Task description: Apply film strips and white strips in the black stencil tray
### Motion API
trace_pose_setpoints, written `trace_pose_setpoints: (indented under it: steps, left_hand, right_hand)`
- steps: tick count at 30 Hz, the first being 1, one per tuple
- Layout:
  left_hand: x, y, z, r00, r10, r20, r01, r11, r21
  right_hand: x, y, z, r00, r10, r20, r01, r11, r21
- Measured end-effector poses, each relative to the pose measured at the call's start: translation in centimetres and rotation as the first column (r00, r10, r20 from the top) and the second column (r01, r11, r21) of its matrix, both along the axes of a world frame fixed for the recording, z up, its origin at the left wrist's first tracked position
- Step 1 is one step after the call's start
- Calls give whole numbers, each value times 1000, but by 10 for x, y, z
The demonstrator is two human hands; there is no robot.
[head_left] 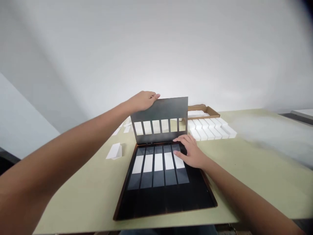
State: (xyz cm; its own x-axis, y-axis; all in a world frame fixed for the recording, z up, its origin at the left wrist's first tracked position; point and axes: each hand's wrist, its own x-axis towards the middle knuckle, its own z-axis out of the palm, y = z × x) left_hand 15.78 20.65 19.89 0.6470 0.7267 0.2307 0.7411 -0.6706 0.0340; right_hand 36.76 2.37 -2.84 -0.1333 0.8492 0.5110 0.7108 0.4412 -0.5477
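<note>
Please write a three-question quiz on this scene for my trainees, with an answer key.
1. What holds the raised plate near its upper left corner?
2. How many white patches show in the black tray?
3. True or false: in the picture, the white blocks lie left of the plate.

Key:
1. The left grip.
2. Five.
3. False; the blocks lie to its right.

The greenish desk (256,169) bore a black tray (166,202) beneath the right hand (193,152) — white blocks (212,130) and a box (213,112) beyond it, paper (113,151) left of the left hand (143,100).
</note>
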Motion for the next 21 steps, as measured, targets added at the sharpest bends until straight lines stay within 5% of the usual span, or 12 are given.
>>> trace_pose_setpoints:
  steps: [6,13,16,19,21]
  left_hand:
    - [-1,6,-41,999,-36,34,29,983,183]
    - [-18,18,-68,991,-84,100,60,974,219]
    - [-40,-15,-89,979,-145,144,109,968,228]
    - [-63,-80,-126,943,-309,122,282,938,201]
    - [-75,-128,-152,835,-538,116,509,835,209]
  right_hand:
    - [-8,-7,1,986,98,134,-81,989,-125]
    - [-11,-7,1,976,108,189,-77,983,-166]
    - [-10,-7,3,972,128,197,-92,979,-182]
    - [-10,-6,2,970,144,197,-104,975,-198]
    - [-10,-6,2,967,150,207,-111,975,-191]
